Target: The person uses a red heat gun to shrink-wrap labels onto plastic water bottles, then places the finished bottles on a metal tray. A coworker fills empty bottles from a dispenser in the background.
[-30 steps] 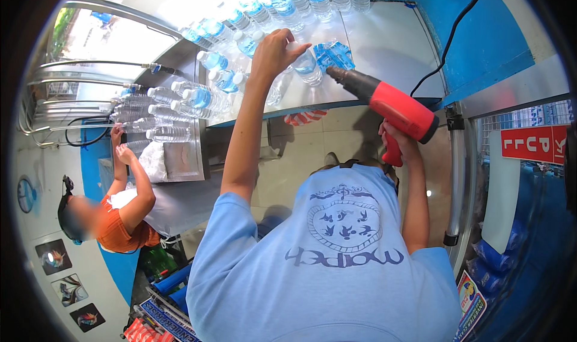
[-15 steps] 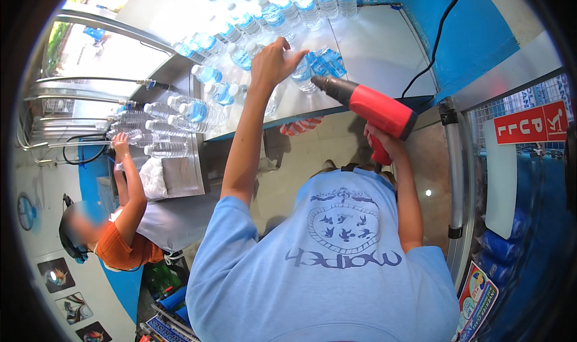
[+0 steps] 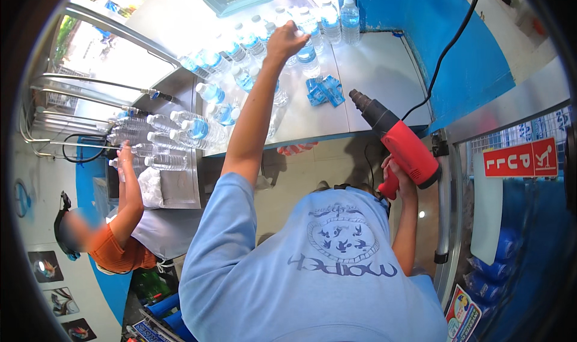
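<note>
My left hand reaches over the counter, its fingers closed around the top of a clear water bottle with a blue label. The bottle stands near the back group of labelled bottles. My right hand grips the red handle of a heat gun, held beyond the counter's front edge. Its dark nozzle points up and left, away from the bottle. A small pile of blue plastic label sleeves lies on the counter between the bottle and the nozzle.
On the left a co-worker in an orange top has a hand among unlabelled bottles beside metal pipes. A black cord runs along the blue wall. A glass door with a red sign stands at right.
My left hand has carried the bottle farther back toward the other bottles. The heat gun has drawn back to the right, away from the bottle. My view has shifted slightly.
</note>
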The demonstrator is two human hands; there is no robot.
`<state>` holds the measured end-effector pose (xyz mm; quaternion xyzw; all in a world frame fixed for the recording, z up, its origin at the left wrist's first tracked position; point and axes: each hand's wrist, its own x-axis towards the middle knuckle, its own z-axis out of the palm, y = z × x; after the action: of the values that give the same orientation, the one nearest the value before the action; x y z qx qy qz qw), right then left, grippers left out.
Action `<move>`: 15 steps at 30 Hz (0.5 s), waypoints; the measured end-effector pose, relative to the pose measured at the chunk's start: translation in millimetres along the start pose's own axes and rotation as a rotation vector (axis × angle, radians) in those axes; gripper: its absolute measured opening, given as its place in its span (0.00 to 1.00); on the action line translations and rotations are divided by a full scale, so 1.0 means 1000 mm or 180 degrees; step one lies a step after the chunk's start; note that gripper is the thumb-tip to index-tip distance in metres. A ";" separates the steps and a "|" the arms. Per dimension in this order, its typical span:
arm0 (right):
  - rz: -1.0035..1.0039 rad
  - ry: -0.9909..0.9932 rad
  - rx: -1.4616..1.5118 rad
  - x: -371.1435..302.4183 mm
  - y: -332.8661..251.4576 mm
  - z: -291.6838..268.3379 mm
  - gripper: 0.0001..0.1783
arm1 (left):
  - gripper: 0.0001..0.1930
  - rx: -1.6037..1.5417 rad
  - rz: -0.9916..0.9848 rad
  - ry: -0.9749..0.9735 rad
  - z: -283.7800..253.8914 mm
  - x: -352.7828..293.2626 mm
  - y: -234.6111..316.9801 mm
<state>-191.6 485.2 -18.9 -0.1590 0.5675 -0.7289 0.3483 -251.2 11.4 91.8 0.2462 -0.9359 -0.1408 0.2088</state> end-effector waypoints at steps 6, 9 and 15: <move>0.0031 -0.0033 -0.0103 0.002 -0.010 0.000 0.14 | 0.39 0.0442 -0.0285 -0.0085 0.026 0.050 -0.012; 0.0080 -0.0065 -0.0122 0.005 -0.011 0.002 0.16 | 0.37 0.0398 -0.0272 -0.0177 0.028 0.048 -0.011; 0.0222 -0.0241 -0.0009 0.012 -0.010 -0.005 0.14 | 0.19 -0.1207 0.0089 0.1911 -0.013 -0.092 0.002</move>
<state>-206.5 481.8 -13.2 -0.1671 0.5601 -0.7090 0.3945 -172.8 58.9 74.1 0.2206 -0.7934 -0.2304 0.5184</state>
